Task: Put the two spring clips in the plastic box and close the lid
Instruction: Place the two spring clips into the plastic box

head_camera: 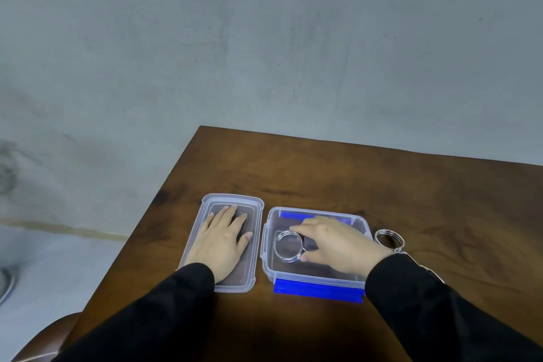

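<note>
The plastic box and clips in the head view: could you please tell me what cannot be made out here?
- First spring clip: the right hand covers its handle end; whether it is gripped or already released is unclear.
- Second spring clip: its near end runs under the black sleeve.
- Plastic box: the floor to the right is hidden by that hand.
- Lid: the left hand covers its middle.

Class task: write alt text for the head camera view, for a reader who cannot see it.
A person's right hand holds a metal spring clip inside an open clear plastic box with blue latches, on a brown wooden table. The left hand rests flat on the box's lid beside it; a second clip lies on the table right of the box.
</note>
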`<state>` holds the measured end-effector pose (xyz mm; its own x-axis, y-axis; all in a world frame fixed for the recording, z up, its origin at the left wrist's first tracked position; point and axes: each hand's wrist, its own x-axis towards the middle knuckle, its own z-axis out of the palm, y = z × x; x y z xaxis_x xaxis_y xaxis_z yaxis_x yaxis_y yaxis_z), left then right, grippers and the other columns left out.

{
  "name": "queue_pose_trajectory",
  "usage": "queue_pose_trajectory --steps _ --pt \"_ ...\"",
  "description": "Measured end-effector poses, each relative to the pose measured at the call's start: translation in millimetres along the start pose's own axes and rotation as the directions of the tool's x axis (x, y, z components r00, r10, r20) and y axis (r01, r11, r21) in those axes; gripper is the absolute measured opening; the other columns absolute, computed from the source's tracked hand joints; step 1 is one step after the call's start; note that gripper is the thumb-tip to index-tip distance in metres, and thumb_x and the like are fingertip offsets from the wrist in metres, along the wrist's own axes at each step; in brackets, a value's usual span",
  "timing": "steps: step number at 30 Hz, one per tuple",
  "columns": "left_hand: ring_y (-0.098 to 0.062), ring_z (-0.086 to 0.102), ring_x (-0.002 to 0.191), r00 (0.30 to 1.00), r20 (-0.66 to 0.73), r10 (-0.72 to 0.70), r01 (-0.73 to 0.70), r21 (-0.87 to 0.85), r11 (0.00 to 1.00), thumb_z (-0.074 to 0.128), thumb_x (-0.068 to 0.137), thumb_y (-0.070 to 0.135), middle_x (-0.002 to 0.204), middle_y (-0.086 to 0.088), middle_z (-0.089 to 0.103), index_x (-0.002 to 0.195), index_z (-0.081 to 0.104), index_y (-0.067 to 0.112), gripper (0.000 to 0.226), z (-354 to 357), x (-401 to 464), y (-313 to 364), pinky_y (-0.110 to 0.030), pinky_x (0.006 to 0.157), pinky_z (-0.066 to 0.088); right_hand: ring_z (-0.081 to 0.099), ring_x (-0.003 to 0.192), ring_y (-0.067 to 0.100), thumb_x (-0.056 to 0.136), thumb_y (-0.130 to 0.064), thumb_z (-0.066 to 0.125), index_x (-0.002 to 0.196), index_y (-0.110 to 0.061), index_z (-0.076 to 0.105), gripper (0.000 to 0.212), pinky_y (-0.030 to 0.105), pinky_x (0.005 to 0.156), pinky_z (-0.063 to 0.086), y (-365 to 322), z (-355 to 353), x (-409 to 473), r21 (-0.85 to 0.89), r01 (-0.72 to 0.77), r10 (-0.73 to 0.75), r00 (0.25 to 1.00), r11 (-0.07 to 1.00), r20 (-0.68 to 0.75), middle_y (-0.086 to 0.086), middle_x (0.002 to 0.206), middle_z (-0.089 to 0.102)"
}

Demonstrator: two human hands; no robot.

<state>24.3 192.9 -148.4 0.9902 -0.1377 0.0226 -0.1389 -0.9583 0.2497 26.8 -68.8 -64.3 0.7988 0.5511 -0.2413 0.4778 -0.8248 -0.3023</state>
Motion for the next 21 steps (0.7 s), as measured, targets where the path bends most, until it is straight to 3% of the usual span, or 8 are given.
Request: queue_pose_trajectory --steps 5,17,21 --pt "-0.016 0.023 0.147 1.0 -0.008 0.005 -0.005 0.005 1.0 0.027 0.099 0.055 0.16 0.002 0.029 0.15 0.032 0.029 0.057 2.0 1.4 -1.5 -0.035 0.119 0.009 0.058 0.118 0.014 0.095 -0.033 0.067 0.149 -0.031 0.046 0.059 0.031 0.098 0.051 -1.1 11.8 2.1 -0.014 0.011 -0.011 1.0 1.0 0.017 -0.006 0.132 0.062" --pt "-0.016 0.023 0.147 1.0 -0.011 -0.005 0.005 0.016 1.0 0.029 0.099 0.055 0.16 0.003 0.029 0.15 0.032 0.03 0.057 1.2 1.9 -1.2 -0.035 0.118 0.01 0.059 0.118 0.013 0.093 -0.03 0.07 0.146 -0.033 0.051 0.057 0.031 0.099 0.053 5.3 27.0 4.3 -0.002 -0.019 0.019 1.0 1.0 0.001 -0.008 0.135 0.061" --pt "-0.016 0.023 0.147 1.0 0.001 -0.014 0.014 0.013 1.0 0.029 0.099 0.055 0.16 0.003 0.029 0.15 0.032 0.03 0.057 0.0 1.5 -0.3 -0.035 0.119 0.011 0.054 0.126 0.009 0.091 -0.042 0.069 0.147 -0.035 0.05 0.059 0.03 0.104 0.048 9.8 10.5 -4.9 0.125 -0.03 0.034 0.999 0.992 -0.03 -0.015 0.143 0.054"
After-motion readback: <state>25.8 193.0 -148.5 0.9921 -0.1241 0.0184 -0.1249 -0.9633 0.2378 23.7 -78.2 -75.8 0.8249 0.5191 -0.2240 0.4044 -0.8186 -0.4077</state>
